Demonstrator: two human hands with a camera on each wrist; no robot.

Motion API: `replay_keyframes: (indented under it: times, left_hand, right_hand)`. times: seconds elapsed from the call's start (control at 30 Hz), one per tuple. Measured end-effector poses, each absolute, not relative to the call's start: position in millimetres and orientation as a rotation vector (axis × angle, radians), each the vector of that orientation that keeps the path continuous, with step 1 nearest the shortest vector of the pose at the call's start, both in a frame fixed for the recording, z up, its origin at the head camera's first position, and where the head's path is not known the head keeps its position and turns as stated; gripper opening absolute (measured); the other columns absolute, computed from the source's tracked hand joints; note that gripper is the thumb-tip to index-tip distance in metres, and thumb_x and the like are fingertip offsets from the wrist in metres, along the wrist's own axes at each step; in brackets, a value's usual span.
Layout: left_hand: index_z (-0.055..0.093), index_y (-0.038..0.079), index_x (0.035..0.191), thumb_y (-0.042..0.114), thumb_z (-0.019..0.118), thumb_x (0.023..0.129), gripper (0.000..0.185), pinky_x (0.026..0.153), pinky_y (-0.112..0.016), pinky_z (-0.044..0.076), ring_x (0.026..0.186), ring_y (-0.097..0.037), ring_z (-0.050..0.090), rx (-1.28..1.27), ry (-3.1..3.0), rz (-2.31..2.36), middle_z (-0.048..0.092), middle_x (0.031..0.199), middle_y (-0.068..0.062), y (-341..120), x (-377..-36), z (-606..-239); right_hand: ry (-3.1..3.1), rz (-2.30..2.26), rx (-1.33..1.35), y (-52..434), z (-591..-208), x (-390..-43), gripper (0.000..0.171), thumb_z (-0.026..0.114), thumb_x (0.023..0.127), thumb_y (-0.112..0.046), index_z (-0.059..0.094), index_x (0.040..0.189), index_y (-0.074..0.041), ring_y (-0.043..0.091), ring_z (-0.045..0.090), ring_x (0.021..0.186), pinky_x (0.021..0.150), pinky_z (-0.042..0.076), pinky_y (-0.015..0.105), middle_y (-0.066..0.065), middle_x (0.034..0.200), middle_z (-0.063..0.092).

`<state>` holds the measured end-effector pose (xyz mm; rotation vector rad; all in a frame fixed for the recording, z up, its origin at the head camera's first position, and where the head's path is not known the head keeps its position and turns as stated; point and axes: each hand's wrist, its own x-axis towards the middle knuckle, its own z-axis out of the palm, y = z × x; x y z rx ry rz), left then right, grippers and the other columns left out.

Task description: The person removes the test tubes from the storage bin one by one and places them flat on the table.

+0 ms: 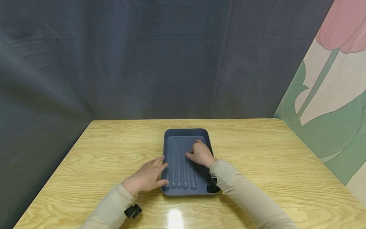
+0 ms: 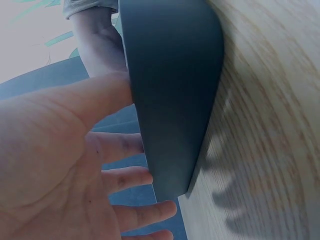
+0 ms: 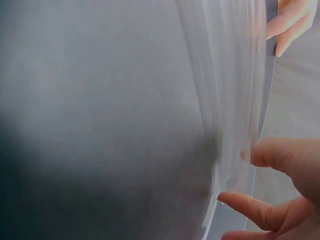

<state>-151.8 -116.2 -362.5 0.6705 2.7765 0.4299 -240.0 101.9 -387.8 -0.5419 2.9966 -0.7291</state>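
A dark blue tray lies lengthwise in front of me. Several clear test tubes lie side by side along its left part; their rounded ends show at the near side. Over the tray, my right hand pinches the rightmost test tube near its far end, thumb on one side and index finger on the other. That tube slants slightly away from the row. My left hand rests at the tray's left rim with fingers spread; in the left wrist view its thumb and fingertips touch the tray wall.
The tray stands on a wood-grain table. A dark curtain hangs behind and to the left. At the right is a wall with a painted tulip. Black wrist straps show below the sleeves.
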Motion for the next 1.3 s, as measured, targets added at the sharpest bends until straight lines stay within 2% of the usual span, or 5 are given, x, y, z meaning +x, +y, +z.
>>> replay_keyframes:
  times: [0.13, 0.3, 0.53, 1.0, 1.3]
  left_hand:
    - [0.045, 0.002, 0.136, 0.035, 0.062, 0.089, 0.061, 0.111, -0.056, 0.028, 0.137, -0.042, 0.031, 0.670, 2.777, 0.436, 0.026, 0.152, -0.020, -116.4, -152.1, -362.6]
    - [0.046, 0.002, 0.136, 0.035, 0.062, 0.089, 0.060, 0.111, -0.057, 0.028, 0.136, -0.042, 0.031, 0.664, 2.774, 0.442, 0.026, 0.152, -0.020, -116.4, -152.3, -362.4]
    - [0.046, 0.001, 0.136, 0.035, 0.062, 0.088, 0.060, 0.110, -0.057, 0.029, 0.136, -0.043, 0.031, 0.668, 2.773, 0.450, 0.026, 0.152, -0.020, -116.5, -152.7, -363.6]
    - [0.047, 0.001, 0.135, 0.036, 0.064, 0.087, 0.062, 0.109, -0.058, 0.029, 0.136, -0.042, 0.032, 0.675, 2.778, 0.451, 0.026, 0.152, -0.020, -116.8, -153.9, -364.5]
    - [0.047, 0.001, 0.135, 0.036, 0.062, 0.088, 0.060, 0.111, -0.057, 0.028, 0.137, -0.042, 0.031, 0.683, 2.775, 0.449, 0.026, 0.152, -0.021, -116.8, -153.9, -365.6]
  right_hand:
    - [3.009, -0.750, -0.535, 102.0, -388.1, -241.3, 0.057, 0.069, 0.083, -0.021, 0.036, 0.037, -0.015, 0.023, 0.042, 0.033, 0.041, 0.028, 0.023, 0.020, 0.045, 0.052]
    - [3.035, -0.768, -0.493, 102.2, -388.3, -241.4, 0.055, 0.069, 0.082, -0.021, 0.037, 0.038, -0.015, 0.009, 0.030, 0.030, 0.038, 0.022, 0.019, 0.016, 0.048, 0.054]
    - [3.035, -0.797, -0.428, 102.4, -388.3, -240.0, 0.051, 0.069, 0.082, -0.022, 0.041, 0.040, -0.013, 0.017, 0.045, 0.045, 0.037, 0.024, 0.020, 0.029, 0.118, 0.058]
    - [3.070, -0.901, -0.389, 102.3, -388.1, -245.0, 0.050, 0.069, 0.080, -0.018, 0.039, 0.041, -0.015, 0.029, 0.059, 0.096, 0.098, 0.047, 0.042, 0.006, 0.043, 0.049]
    - [3.078, -0.969, -0.334, 104.0, -385.9, -246.3, 0.029, 0.069, 0.079, -0.018, 0.061, 0.053, -0.006, 0.031, 0.045, 0.130, 0.104, 0.043, 0.043, 0.006, 0.056, 0.064]
